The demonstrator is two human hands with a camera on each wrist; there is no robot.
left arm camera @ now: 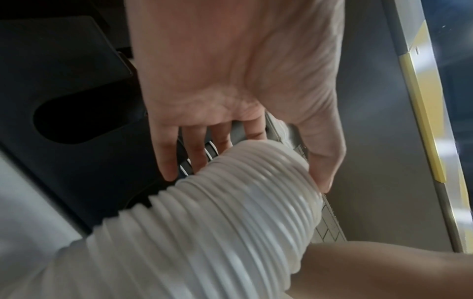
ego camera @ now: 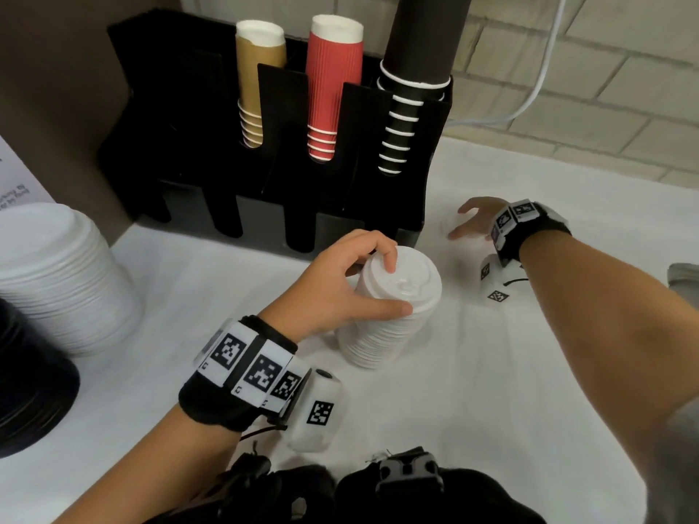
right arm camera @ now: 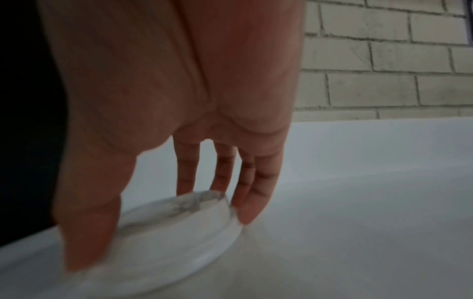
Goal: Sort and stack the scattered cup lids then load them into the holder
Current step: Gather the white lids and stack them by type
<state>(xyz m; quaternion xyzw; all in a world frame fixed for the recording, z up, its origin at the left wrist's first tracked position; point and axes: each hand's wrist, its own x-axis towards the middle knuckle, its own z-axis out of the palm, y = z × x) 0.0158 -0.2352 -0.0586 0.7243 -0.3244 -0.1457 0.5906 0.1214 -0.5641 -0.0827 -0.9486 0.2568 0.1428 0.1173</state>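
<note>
left hand (ego camera: 340,281) is wrapped around the top of the lid stack (ego camera: 386,315) just in front of the holder (ego camera: 264,191), probably steadying it, while right hand (ego camera: 472,221) pinches a loose lid (right arm camera: 163,232) beside the holder's right end to add on.

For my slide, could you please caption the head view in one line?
Left hand grips a white lid stack while the right hand reaches a single lid beside the black cup holder.

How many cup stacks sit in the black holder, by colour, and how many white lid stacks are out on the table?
Tan cup stack: 1
Red cup stack: 1
Black cup stack: 1
White lid stacks on the table: 2, one large at far left, one gripped by the left hand at
Total: 5 stacks
</note>
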